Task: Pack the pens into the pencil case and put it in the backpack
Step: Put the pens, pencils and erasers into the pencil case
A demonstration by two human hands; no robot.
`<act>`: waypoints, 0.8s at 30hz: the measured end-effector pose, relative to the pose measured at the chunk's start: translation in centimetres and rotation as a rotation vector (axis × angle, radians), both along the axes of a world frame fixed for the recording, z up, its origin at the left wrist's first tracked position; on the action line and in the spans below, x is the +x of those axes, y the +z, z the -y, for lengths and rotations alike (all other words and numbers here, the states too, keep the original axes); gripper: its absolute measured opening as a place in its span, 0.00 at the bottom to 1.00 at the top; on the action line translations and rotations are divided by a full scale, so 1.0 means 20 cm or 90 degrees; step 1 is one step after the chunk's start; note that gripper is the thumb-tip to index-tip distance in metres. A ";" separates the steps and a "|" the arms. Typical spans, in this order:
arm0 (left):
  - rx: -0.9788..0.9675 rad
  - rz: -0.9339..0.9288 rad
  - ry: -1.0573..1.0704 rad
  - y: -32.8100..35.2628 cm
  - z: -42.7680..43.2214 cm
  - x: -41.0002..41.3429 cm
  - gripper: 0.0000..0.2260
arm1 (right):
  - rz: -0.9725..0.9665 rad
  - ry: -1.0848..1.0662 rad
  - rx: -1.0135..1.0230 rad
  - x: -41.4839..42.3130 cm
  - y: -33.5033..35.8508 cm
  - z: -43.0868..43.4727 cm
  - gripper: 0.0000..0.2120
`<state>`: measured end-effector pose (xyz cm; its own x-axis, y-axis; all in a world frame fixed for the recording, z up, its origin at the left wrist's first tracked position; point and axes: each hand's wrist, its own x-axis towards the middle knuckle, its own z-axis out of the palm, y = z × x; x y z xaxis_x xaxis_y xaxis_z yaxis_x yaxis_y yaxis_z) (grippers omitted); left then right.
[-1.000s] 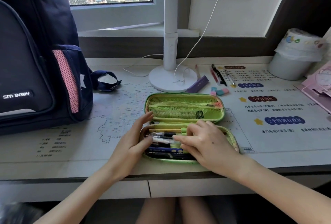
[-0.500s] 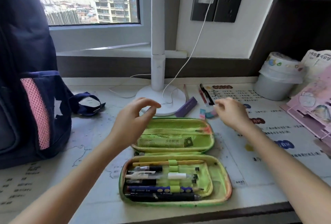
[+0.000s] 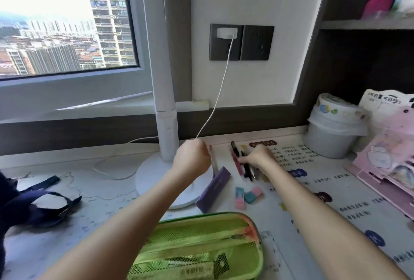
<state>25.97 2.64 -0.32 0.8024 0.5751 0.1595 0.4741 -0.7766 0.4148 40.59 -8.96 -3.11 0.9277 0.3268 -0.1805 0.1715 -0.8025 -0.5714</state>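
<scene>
The green pencil case [image 3: 201, 244] lies open at the near desk edge; only its mesh lid half shows. Loose pens [image 3: 246, 168], black ones and a pink one, lie beyond it to the right of the lamp base. My right hand [image 3: 257, 157] reaches over them with its fingers curled around the black pens. My left hand [image 3: 192, 161] hovers over the lamp base with its fingers curled in, right beside a thin pink-and-white pencil [image 3: 214, 161] that lies flat on the desk. The dark blue backpack [image 3: 5, 212] stands at the far left, mostly out of frame.
A white lamp base [image 3: 152, 179] and its pole [image 3: 165, 122] stand in the middle, with a charging cable [image 3: 215, 109] running down from the wall socket. A purple box [image 3: 212, 190] and two erasers [image 3: 246, 195] lie near the pens. A white bin [image 3: 333, 131] and a pink book stand [image 3: 385, 167] are at the right.
Both hands left the pencil case and reached forward. The right hand went onto the loose pens; the left moved up beside the pencil. The view tilted up, so the case's pen tray is out of frame.
</scene>
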 end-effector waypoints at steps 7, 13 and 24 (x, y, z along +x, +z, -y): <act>0.007 -0.116 0.031 -0.12 -0.04 0.29 0.07 | 0.049 0.070 -0.069 -0.01 -0.04 -0.12 0.32; 0.029 -0.123 0.049 -0.16 -0.01 0.40 0.09 | 0.070 0.116 -0.119 -0.01 -0.05 -0.21 0.17; -0.068 -0.081 0.046 -0.11 0.06 0.38 0.09 | 0.074 0.178 -0.303 0.05 -0.03 -0.07 0.17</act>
